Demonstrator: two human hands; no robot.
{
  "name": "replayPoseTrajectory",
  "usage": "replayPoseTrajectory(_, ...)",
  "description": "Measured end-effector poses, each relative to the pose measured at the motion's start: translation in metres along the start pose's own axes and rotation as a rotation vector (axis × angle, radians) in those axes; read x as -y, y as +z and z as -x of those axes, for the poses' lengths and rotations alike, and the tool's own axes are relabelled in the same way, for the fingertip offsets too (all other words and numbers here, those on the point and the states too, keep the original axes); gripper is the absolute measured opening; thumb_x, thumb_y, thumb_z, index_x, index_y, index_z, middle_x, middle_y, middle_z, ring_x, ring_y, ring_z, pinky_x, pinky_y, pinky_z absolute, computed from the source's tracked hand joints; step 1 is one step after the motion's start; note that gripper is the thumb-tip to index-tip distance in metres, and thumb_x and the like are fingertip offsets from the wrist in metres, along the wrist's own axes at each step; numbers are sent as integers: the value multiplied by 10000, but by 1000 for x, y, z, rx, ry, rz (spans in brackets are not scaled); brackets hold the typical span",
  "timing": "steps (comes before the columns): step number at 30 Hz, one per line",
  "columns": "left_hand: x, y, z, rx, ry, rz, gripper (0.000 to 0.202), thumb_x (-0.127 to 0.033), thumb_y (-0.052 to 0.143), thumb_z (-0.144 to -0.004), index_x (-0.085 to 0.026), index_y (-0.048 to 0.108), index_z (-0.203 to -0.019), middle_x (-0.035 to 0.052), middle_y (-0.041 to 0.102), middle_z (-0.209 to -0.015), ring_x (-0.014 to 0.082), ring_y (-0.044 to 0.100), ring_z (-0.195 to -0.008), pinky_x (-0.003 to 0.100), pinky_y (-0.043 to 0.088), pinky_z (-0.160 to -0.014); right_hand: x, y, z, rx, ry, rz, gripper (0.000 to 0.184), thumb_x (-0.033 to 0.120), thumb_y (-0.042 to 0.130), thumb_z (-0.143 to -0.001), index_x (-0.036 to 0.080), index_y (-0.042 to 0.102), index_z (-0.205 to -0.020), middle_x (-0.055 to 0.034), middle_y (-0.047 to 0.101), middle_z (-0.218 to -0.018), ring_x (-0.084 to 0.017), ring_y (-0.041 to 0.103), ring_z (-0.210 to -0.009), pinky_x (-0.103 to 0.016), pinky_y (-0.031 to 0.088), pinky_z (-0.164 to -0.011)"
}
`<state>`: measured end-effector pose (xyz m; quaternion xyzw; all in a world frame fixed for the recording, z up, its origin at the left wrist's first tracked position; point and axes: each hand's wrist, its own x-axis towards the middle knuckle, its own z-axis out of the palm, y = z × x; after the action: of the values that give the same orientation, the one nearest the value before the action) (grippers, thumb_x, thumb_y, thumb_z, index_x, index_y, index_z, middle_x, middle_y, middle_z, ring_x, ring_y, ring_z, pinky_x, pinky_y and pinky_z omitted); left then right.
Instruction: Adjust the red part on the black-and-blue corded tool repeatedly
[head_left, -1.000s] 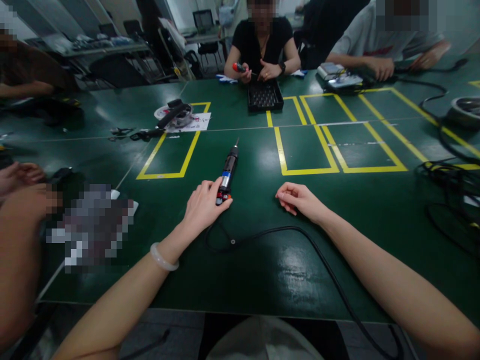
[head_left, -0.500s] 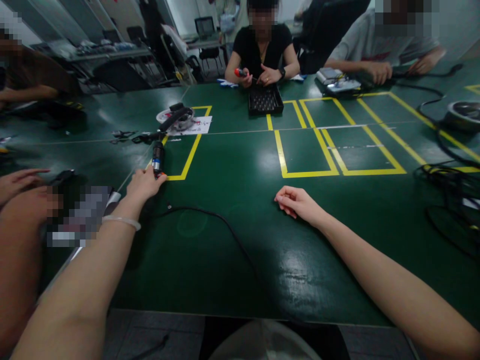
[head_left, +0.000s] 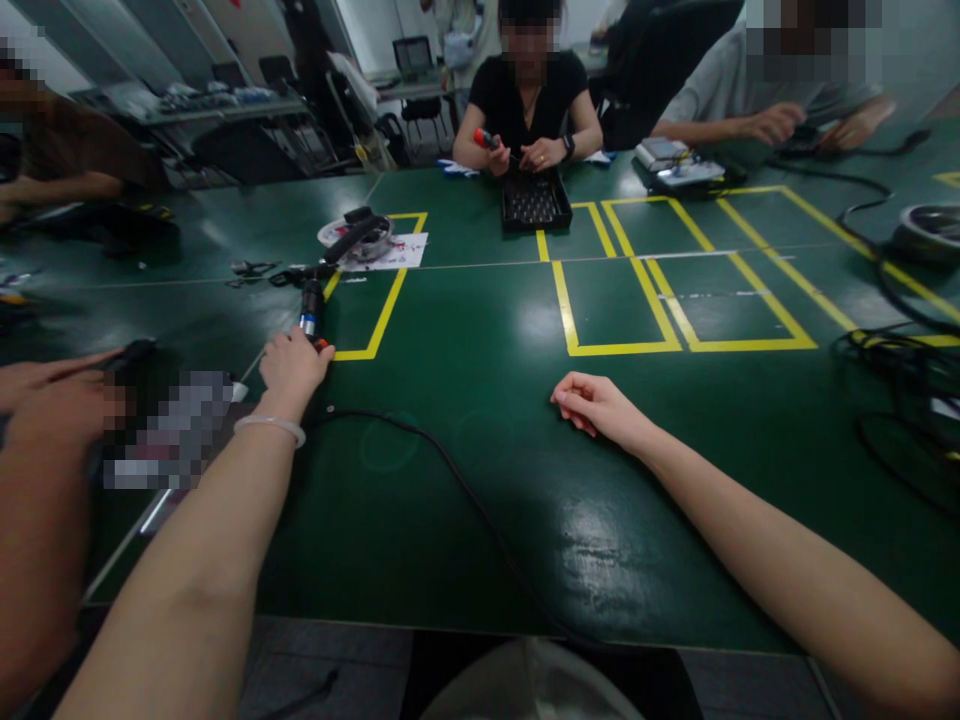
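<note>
Far forward on the left, my left hand [head_left: 291,370] is closed around the near end of a black cylindrical tool [head_left: 311,300]. A blue-and-silver band circles the tool, and a bit of orange shows by my thumb. My fingers hide most of its lower part. My right hand [head_left: 589,402] rests on the green table [head_left: 465,500] right of the middle, its fingers loosely curled with nothing visible in them. Between my arms a thin black cable [head_left: 457,465] runs from near my left wrist to the table's front edge.
Yellow tape outlines [head_left: 626,348] mark the table. Beyond the tool lies a round white part with a black arm [head_left: 360,235]. Across from me a person holds a red-handled tool over a black tray [head_left: 536,215]. Coiled black cables [head_left: 892,350] lie right; another person's hand [head_left: 67,400] is close left.
My left forearm has swung slightly to the right, the hand still on the tool. My right hand stays in place. The person at the far right has raised a hand a little.
</note>
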<state>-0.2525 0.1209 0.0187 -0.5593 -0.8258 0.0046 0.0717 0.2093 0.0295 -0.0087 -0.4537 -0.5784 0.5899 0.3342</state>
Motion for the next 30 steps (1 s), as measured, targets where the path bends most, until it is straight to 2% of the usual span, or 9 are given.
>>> replayPoseTrajectory(5, 0, 1, -2, -13, -63, 39, 557, -407, 262, -1014, 25, 464, -1302, 227, 523, -1245, 305, 520, -1040, 400, 392, -818, 0, 0, -2, -1, 32, 2, 249, 405, 643, -826, 164, 581, -833, 44, 537, -609, -56, 436, -430, -159, 312, -327)
replayPoseTrajectory(12, -3, -5, 2, -2, -59, 54, 600, -452, 234, -1014, 27, 460, -1295, 189, 527, -1184, 257, 510, -980, 358, 367, -774, 0, 1, -1, 6, 23, -17, 242, 394, 653, -821, 162, 583, -816, 36, 544, -610, -61, 461, -445, -170, 373, -357)
replayPoseTrajectory(20, -14, -4, 17, -9, -13, 47, 593, -465, 233, -1012, -19, 429, -1350, 188, 509, -1210, 292, 522, -1029, 396, 401, -804, 0, 2, 1, -16, 5, -13, 239, 394, 639, -833, 160, 587, -834, 34, 545, -620, -65, 475, -455, -169, 375, -359)
replayPoseTrajectory(25, -32, -5, 41, -15, 51, 50, 596, -490, 234, -999, -69, 456, -1359, 218, 534, -1204, 359, 570, -1036, 442, 440, -787, 0, 2, 2, -16, 0, -12, 247, 403, 642, -834, 163, 588, -834, 33, 543, -628, -68, 476, -461, -174, 377, -362)
replayPoseTrajectory(30, -69, -17, 87, 21, 181, 27, 602, -486, 214, -1004, -93, 443, -1396, 230, 559, -1164, 380, 611, -1002, 455, 484, -763, -1, 2, 2, -5, -2, -8, 244, 401, 627, -841, 161, 582, -840, 32, 540, -626, -72, 475, -470, -176, 368, -367)
